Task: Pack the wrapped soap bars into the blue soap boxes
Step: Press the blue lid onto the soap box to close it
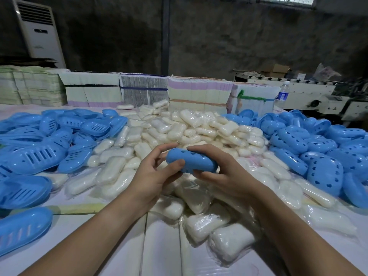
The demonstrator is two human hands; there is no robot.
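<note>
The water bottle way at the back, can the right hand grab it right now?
Probably not. The right hand is busy gripping the blue soap box together with the left hand, and the water bottle stands far off, past the heap of wrapped soap bars.

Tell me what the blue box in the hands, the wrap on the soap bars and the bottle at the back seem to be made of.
Blue box: looks like moulded plastic, smooth with a soft sheen and punched holes.
Wrap on the soap bars: thin clear film, probably plastic; it crinkles and glints.
Bottle: see-through, likely clear plastic, with a white cap and blue label.
</note>
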